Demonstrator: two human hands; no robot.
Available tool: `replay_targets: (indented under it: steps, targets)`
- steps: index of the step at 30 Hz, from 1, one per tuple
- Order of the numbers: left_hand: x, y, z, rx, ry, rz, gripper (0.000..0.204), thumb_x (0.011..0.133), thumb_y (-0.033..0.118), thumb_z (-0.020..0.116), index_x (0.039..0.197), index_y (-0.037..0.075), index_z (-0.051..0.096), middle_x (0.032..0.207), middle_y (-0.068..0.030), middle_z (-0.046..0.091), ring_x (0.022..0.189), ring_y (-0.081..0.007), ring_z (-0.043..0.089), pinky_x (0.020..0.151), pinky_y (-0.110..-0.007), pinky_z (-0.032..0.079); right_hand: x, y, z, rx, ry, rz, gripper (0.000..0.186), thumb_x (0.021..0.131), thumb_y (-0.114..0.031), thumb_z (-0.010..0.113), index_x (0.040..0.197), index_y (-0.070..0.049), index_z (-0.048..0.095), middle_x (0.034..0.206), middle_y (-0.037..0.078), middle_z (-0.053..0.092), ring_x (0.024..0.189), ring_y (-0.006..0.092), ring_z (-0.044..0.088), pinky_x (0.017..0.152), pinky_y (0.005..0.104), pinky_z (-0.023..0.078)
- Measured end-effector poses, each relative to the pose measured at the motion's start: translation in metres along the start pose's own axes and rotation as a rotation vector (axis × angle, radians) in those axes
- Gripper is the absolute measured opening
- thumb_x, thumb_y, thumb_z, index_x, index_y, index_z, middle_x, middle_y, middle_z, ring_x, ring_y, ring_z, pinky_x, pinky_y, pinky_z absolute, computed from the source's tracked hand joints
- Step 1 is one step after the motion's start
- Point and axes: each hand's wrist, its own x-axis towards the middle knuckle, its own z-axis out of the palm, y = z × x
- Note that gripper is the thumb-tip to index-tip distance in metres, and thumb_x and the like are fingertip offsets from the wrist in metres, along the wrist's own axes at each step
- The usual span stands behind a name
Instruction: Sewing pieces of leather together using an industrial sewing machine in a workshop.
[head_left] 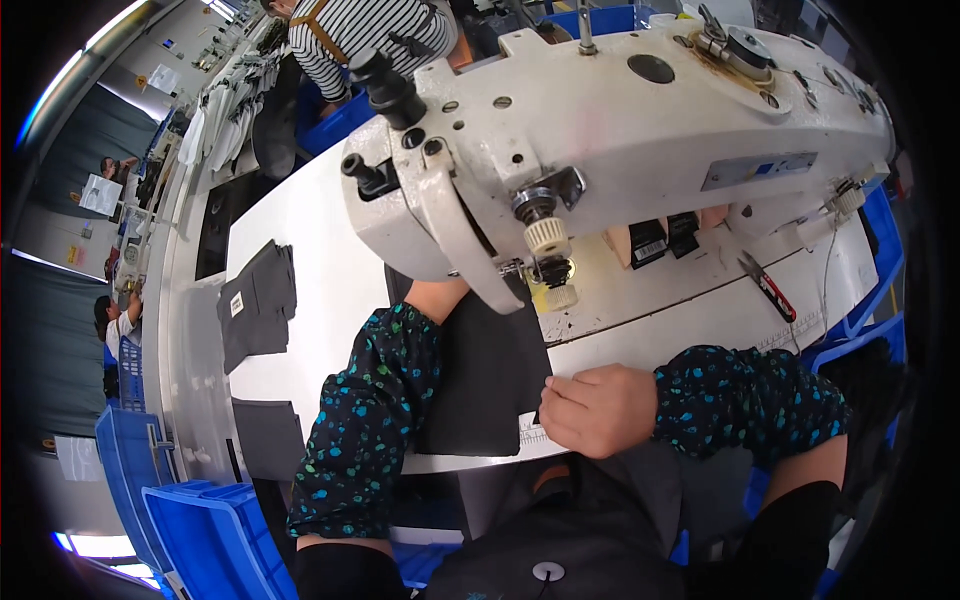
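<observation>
I have only the head view — it looks steeply down from just above the white sewing machine (620,130) and table (330,290), close in, fisheye edges bending — forearms entering from below.

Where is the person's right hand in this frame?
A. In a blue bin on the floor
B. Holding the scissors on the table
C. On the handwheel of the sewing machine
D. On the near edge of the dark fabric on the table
D. The right hand rests at the near right edge of the dark fabric, below the sewing machine head; the scissors lie untouched farther right.
</observation>
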Motion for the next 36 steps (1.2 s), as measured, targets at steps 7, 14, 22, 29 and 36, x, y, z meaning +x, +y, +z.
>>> replay_targets:
  steps: [7, 14, 22, 29, 36]
  targets:
    - [0.018, -0.006, 0.000, -0.035, -0.044, 0.056, 0.024, 0.084, 0.009, 0.069, 0.108, 0.007, 0.071, 0.109, -0.0157, 0.070, 0.109, -0.0396, 0.063, 0.095, -0.048, 0.048, -0.002, 0.026, 0.006, 0.012, -0.083, 0.023, 0.019, 0.074, -0.015, 0.068, 0.088, -0.003, 0.068, 0.091, 0.007, 0.067, 0.088, 0.0210, 0.069, 0.068, 0.0268, 0.057]
    - [0.028, -0.020, -0.008, -0.047, -0.070, 0.070, 0.024, 0.084, 0.009, 0.069, 0.107, 0.007, 0.072, 0.108, -0.0155, 0.070, 0.109, -0.0394, 0.063, 0.094, -0.048, 0.049, 0.005, 0.046, 0.012, 0.000, -0.138, 0.117, 0.016, 0.077, -0.010, 0.066, 0.091, -0.003, 0.067, 0.090, 0.006, 0.065, 0.088, 0.0176, 0.068, 0.068, 0.0279, 0.057]
    - [0.033, -0.021, -0.009, -0.063, -0.080, 0.070, 0.023, 0.084, 0.009, 0.068, 0.107, 0.007, 0.072, 0.107, -0.0153, 0.070, 0.108, -0.0393, 0.063, 0.094, -0.048, 0.049, 0.006, 0.066, 0.024, -0.068, -0.012, 0.174, 0.008, 0.074, -0.016, 0.063, 0.073, -0.010, 0.058, 0.070, 0.007, 0.056, 0.067, 0.0230, 0.062, 0.057, 0.0347, 0.053]
    - [0.045, -0.010, -0.006, -0.041, -0.057, 0.042, 0.023, 0.083, 0.008, 0.068, 0.106, 0.007, 0.072, 0.107, -0.0151, 0.070, 0.107, -0.0392, 0.064, 0.093, -0.048, 0.049, 0.006, 0.068, 0.029, 0.042, -0.060, 0.221, 0.007, 0.074, -0.015, 0.064, 0.076, -0.010, 0.060, 0.069, 0.008, 0.057, 0.070, 0.0260, 0.063, 0.061, 0.0384, 0.053]
    - [-0.028, 0.031, -0.014, -0.046, -0.063, 0.044, 0.023, 0.083, 0.008, 0.068, 0.106, 0.008, 0.072, 0.106, -0.0149, 0.071, 0.107, -0.0391, 0.064, 0.093, -0.048, 0.050, -0.001, 0.064, 0.013, 0.092, -0.134, 0.387, 0.009, 0.081, -0.018, 0.070, 0.081, -0.009, 0.070, 0.079, 0.009, 0.059, 0.083, 0.0262, 0.059, 0.068, 0.0396, 0.050]
